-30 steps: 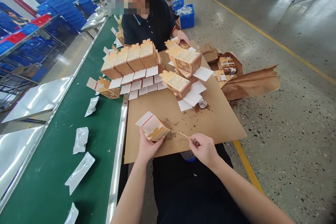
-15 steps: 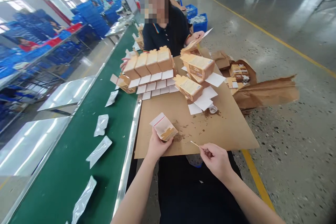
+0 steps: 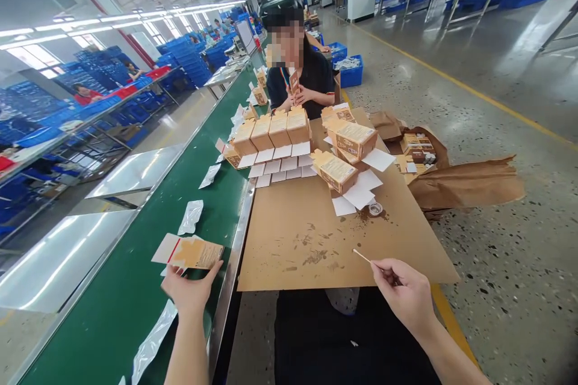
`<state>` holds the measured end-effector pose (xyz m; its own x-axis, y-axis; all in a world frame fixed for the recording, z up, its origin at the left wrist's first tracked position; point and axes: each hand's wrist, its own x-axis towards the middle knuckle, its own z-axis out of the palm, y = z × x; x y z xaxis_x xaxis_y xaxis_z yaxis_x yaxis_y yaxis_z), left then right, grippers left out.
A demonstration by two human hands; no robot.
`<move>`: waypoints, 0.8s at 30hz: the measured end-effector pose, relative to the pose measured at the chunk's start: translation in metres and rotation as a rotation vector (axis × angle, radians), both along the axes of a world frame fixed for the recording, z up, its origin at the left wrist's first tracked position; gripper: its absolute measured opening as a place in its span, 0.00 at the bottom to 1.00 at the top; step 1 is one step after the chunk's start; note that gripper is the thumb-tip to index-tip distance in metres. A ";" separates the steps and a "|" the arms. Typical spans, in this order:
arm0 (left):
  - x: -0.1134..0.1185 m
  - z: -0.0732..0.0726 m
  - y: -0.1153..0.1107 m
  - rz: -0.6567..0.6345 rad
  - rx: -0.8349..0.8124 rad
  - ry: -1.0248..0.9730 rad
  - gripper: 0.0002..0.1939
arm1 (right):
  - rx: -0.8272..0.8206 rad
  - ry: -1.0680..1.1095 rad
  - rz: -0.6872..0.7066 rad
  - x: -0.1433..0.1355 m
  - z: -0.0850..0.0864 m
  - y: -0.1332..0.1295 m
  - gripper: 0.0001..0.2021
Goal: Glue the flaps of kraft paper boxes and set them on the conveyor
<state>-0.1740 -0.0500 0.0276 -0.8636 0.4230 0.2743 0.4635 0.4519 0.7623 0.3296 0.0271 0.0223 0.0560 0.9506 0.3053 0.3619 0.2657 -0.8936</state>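
Note:
Over the green conveyor belt, my left hand [image 3: 192,286] grips a small tan-and-white box [image 3: 196,252] with a raised white flap and a red strip across it. A silvery packet lies partly hidden behind that box. My right hand [image 3: 404,292], near the cardboard sheet's front edge, pinches a cotton swab [image 3: 361,255] pointing up and left. Dark wet-looking smears [image 3: 316,255] mark the cardboard sheet [image 3: 280,222]. A small round clear dish [image 3: 375,209] sits on it, beside dark spots.
Stacked tan boxes [image 3: 271,132] with white flaps stand at the sheet's far side, more boxes [image 3: 350,138] to their right. Silvery packets [image 3: 191,216] lie along the green belt [image 3: 149,234]. Opposite, a co-worker [image 3: 307,81] holds a box. Torn brown paper [image 3: 469,183] lies at right.
My left hand has carried the box from the cardboard sheet leftward over the belt. The right hand still pinches the swab. The co-worker's hands now hold a box up. The view has tilted up.

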 end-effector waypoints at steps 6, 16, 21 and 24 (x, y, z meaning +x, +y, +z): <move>0.096 0.001 0.033 -0.157 0.353 -0.178 0.41 | 0.037 -0.008 -0.135 0.027 0.003 -0.010 0.17; 0.259 0.040 0.290 -0.642 0.063 -1.145 0.33 | 0.081 -0.052 -0.253 0.039 0.010 -0.026 0.15; 0.262 0.039 0.298 -0.678 0.043 -1.155 0.31 | 0.073 -0.072 -0.321 0.050 0.008 -0.031 0.16; 0.248 0.039 0.264 -0.704 0.064 -1.163 0.30 | 0.075 -0.118 -0.308 0.056 0.007 -0.009 0.16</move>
